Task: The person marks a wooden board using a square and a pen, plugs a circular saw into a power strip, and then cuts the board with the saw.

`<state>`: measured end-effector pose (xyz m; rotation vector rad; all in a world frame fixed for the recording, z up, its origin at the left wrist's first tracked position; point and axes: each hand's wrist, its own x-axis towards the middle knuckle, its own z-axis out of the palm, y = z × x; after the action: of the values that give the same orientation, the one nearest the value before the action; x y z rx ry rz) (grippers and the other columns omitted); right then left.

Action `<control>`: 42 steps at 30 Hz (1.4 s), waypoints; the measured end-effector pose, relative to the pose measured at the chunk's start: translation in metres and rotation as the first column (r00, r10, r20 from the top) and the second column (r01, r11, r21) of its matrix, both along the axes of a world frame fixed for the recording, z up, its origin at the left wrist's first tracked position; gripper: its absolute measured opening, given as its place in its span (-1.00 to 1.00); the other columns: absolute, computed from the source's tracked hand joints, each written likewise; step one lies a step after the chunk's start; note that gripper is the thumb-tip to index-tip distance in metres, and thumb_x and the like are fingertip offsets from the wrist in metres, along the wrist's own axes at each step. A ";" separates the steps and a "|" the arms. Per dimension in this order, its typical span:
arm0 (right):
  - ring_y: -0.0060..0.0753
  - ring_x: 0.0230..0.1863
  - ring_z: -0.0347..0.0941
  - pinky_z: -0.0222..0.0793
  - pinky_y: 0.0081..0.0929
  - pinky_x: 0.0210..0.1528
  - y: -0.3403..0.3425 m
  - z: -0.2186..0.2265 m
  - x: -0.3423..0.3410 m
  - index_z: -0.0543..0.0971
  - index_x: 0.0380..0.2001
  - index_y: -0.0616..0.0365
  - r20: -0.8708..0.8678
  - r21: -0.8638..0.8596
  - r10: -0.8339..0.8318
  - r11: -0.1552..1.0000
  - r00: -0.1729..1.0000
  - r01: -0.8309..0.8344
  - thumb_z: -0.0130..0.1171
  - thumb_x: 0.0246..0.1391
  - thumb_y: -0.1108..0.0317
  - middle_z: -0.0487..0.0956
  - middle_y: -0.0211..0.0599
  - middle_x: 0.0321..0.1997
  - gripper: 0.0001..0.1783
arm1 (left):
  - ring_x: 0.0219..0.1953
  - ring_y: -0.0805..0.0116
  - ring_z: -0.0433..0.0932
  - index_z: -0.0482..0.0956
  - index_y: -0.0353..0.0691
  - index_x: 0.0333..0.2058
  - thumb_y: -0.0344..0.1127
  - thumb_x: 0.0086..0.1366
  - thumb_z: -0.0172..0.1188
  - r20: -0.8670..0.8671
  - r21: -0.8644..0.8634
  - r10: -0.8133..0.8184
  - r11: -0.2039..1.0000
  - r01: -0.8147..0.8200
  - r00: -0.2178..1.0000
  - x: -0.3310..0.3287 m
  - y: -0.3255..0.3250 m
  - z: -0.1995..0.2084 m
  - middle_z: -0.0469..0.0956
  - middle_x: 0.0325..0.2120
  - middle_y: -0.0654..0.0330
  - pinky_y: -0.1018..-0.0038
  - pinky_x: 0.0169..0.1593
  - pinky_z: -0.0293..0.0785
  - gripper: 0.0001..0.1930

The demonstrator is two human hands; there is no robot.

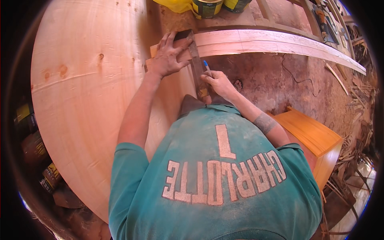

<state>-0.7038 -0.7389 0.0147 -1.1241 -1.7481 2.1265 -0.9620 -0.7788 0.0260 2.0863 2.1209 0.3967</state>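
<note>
- A dark metal-and-wood try square (196,64) lies across a pale wooden board (180,86), just beside a large plywood sheet (88,100)
- The left hand (168,56), fingers spread wide, presses the square flat
- The right hand (218,82) grips a blue pen (206,66) against the blade
- An orange wooden cabinet (316,140) stands to the right

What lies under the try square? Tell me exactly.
The try square lies on a pale wooden board, pressed by the left hand; the right hand holds a blue pen. Marks beneath it are covered.
</note>
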 end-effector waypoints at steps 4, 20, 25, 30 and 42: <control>-0.68 -0.39 0.43 0.34 -0.57 -0.32 -0.001 -0.005 -0.001 0.67 -0.18 0.31 0.020 0.005 0.006 1.000 1.000 -0.006 0.18 0.37 0.22 0.59 -0.49 -0.42 -0.69 | 0.48 -0.18 0.05 0.48 0.48 0.31 0.19 0.03 0.46 -0.041 0.060 0.012 0.998 -0.009 0.999 0.004 -0.001 -0.002 0.11 0.45 -0.07 -0.09 0.46 0.13 -0.21; -0.63 -0.42 0.48 0.40 -0.53 -0.34 -0.007 -0.015 0.004 0.66 -0.19 0.32 -0.016 0.098 -0.028 0.995 0.999 0.029 0.14 0.39 0.23 0.65 -0.39 -0.41 -0.68 | 0.44 -0.19 0.09 0.57 0.40 0.25 0.12 0.05 0.47 -0.029 0.115 -0.003 0.993 0.006 1.000 0.008 0.002 0.000 0.16 0.42 -0.04 -0.04 0.45 0.13 -0.28; -0.60 -0.40 0.51 0.43 -0.49 -0.29 -0.007 -0.021 0.005 0.66 -0.19 0.33 -0.021 0.069 -0.051 0.996 0.998 0.052 0.13 0.40 0.23 0.65 -0.37 -0.41 -0.68 | 0.44 -0.19 0.07 0.60 0.35 0.23 0.09 0.06 0.47 -0.009 0.084 -0.020 0.996 0.021 1.000 0.008 0.002 -0.001 0.17 0.42 -0.04 -0.02 0.47 0.08 -0.32; -0.56 -0.44 0.49 0.42 -0.46 -0.33 -0.004 -0.005 0.000 0.65 -0.19 0.32 -0.017 0.157 -0.019 0.987 1.000 0.021 0.13 0.38 0.20 0.62 -0.33 -0.46 -0.66 | 0.44 -0.19 0.09 0.55 0.36 0.27 0.09 0.01 0.49 0.025 0.101 -0.005 0.995 0.002 1.000 0.008 0.004 0.003 0.16 0.42 -0.05 -0.03 0.47 0.11 -0.24; -0.24 -0.14 0.65 0.46 -0.29 -0.01 0.000 0.006 -0.009 0.65 0.05 0.30 0.072 0.058 0.019 0.998 0.997 -0.023 0.12 0.34 0.16 0.72 -0.01 -0.20 -0.57 | 0.44 -0.21 0.11 0.48 0.39 0.30 0.06 -0.06 0.49 -0.002 0.108 0.005 0.994 -0.005 1.000 0.007 0.008 0.006 0.16 0.42 -0.08 -0.04 0.46 0.15 -0.16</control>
<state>-0.7131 -0.7391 0.0209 -1.1848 -1.8486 2.0565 -0.9552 -0.7709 0.0321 2.1390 2.1521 0.5211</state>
